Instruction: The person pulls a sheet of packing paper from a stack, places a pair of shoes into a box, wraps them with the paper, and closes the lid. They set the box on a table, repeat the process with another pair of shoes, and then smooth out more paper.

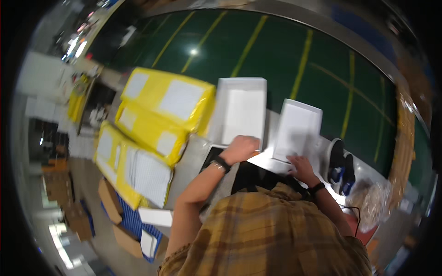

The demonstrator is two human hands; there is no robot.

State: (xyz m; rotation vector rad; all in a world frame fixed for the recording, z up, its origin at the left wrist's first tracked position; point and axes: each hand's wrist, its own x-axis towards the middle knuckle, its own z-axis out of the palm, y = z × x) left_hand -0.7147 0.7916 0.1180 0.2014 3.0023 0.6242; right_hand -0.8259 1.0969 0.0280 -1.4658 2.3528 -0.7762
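Observation:
An open white shoe box (244, 115) stands on the metal work surface with nothing seen inside. Across its near end lies my left hand (241, 148), the fingers curled down and partly hidden. A small orange bit shows beside that hand, too blurred to name. To the right is a shallow white box lid (298, 126), its inside facing up. My right hand (302, 169) is at the lid's near edge, fingers apart. A pair of dark shoes (340, 165) with white soles and blue patches sits right of my right hand.
Yellow-wrapped parcels (161, 99) are stacked on the left. A green belt with yellow lines (258, 41) runs along the far side. Crumpled clear plastic (370, 202) lies at the right. Below left are a blue crate (124, 207) and an open cardboard carton (126, 239).

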